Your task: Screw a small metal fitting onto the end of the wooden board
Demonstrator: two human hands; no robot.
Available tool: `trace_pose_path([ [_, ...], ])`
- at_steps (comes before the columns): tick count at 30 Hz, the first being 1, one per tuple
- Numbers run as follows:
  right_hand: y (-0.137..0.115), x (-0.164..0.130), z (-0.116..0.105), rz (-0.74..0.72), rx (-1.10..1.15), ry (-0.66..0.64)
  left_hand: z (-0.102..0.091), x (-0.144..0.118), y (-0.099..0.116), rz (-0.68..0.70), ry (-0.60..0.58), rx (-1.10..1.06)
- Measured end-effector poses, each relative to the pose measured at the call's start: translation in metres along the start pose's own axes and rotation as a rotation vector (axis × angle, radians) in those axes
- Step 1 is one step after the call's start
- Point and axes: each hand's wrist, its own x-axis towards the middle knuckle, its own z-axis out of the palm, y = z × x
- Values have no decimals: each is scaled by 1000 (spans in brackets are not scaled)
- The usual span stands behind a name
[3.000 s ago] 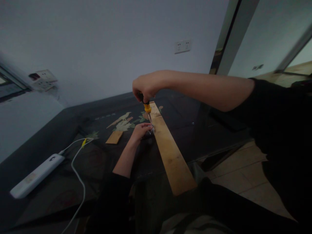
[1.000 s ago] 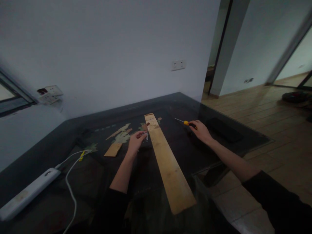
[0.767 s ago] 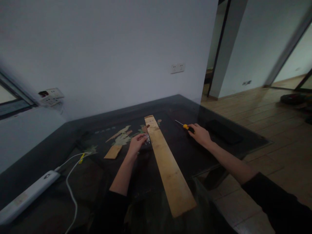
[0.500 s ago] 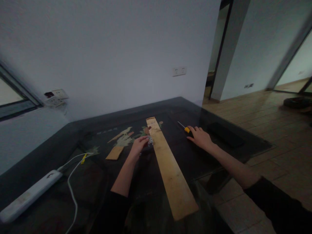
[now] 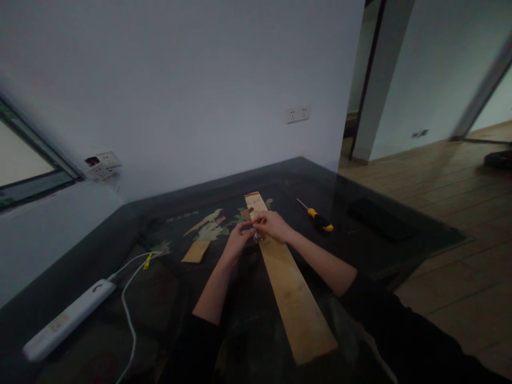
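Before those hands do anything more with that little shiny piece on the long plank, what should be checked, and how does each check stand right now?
1. Long pale wooden plank lies flat on the dark glass-topped table: ok.
2. Left hand and right hand both at the small shiny metal piece on the plank: ok.
3. Metal piece firmly gripped: cannot tell, too small and dim.
4. Yellow-and-black screwdriver lies on the table apart from both hands: ok.
5. White power strip and its cable away from the hands: ok.
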Motion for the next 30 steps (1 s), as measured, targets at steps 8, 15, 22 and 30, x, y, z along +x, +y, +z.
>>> trace_pose_path([
  [8, 2, -7, 11, -70, 334, 129, 1, 4, -5, -31, 4, 26],
  [15, 5, -5, 6, 280, 812, 156, -1, 6, -6, -21, 29, 58],
  [22, 8, -7, 3, 374, 817, -4, -2, 6, -5, -4, 59, 102],
  [30, 8, -7, -2, 177, 523, -45, 9, 7, -14, 63, 128, 83],
])
